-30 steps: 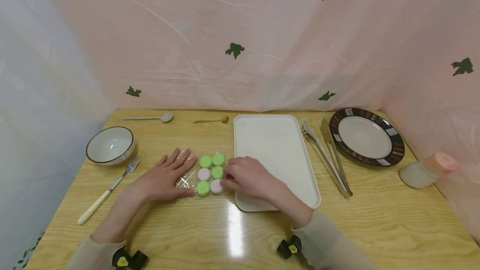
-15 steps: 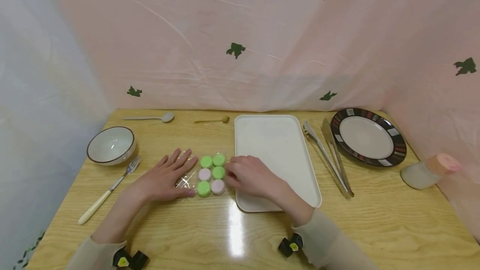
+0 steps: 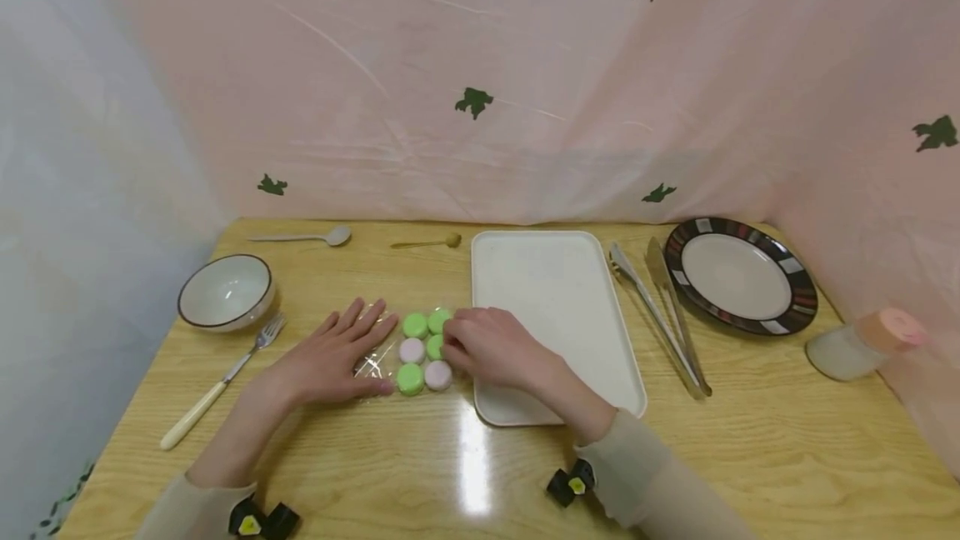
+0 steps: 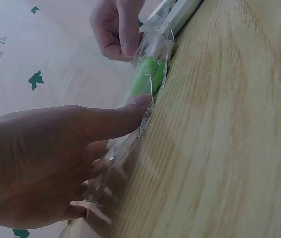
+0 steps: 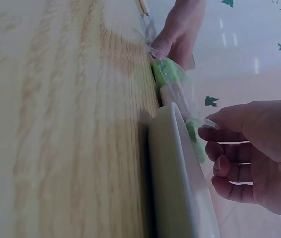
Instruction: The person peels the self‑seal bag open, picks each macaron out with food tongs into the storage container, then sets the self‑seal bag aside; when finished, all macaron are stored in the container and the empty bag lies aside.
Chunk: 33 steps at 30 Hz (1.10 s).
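A clear plastic bag [image 3: 380, 359] lies on the table with several round green and pale pink pieces [image 3: 412, 350] in two rows inside. Fingers spread, my left hand [image 3: 330, 357] rests on the bag's left part; in the left wrist view its thumb [image 4: 123, 118] presses the film beside a green piece. At the right end my right hand [image 3: 491, 346] pinches the edge of the bag between thumb and forefinger, as the right wrist view shows at the film [image 5: 207, 123]. It hangs over the left rim of a white tray [image 3: 555, 298] and partly covers the right-hand pieces.
Left stand a bowl [image 3: 226, 292] and a fork [image 3: 225, 382]. Behind lie a spoon [image 3: 315, 237] and a small gold spoon [image 3: 427, 242]. Right of the tray are metal tongs [image 3: 660, 315], a dark-rimmed plate [image 3: 738, 276] and a pink-lidded jar [image 3: 862, 344].
My right hand has shifted slightly left over the bag and now covers more of the right-hand green pieces. My left hand stays in place. The whole head view has drifted slightly.
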{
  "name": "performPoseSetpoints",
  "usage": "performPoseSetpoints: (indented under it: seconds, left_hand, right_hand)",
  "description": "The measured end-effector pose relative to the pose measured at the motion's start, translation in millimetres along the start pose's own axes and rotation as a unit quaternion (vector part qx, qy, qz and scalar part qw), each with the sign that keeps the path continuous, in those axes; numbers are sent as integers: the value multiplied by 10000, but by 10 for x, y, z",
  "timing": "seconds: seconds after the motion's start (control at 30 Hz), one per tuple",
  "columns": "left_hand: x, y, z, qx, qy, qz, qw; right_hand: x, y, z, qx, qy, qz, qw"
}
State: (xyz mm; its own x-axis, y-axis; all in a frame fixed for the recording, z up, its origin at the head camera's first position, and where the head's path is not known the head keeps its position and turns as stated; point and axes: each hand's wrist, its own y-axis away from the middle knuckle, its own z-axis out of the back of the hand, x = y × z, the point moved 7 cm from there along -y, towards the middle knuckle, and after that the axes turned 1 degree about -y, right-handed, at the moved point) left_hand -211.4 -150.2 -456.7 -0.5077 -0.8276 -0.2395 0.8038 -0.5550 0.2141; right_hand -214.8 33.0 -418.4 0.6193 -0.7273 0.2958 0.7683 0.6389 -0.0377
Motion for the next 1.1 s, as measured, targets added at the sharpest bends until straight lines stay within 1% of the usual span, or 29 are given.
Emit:
performPoseSetpoints:
  seconds: [0.2, 0.43, 0.6, 0.77, 0.87, 1.1]
  left_hand:
    - [-20, 6, 14, -13, 53, 10, 10000]
    - [-8, -2, -9, -9, 16, 24, 10000]
    - [1, -5, -11, -51, -9, 17, 10000]
    - [9, -2, -8, -64, -32, 25, 10000]
    - [10, -7, -13, -37, -43, 34, 10000]
    - [8, -12, -11, -26, -51, 25, 10000]
  right_hand:
    - [-44, -1, 21, 7, -15, -125, 9999]
    - [-114, 22, 33, 47, -95, -243, 9996]
    - [-104, -31, 24, -39, -175, -236, 9996]
    - [-87, -88, 19, -95, -64, -225, 9997]
    - [-125, -86, 28, -128, -11, -293, 9995]
    - [-221, -62, 48, -171, -131, -442, 9988]
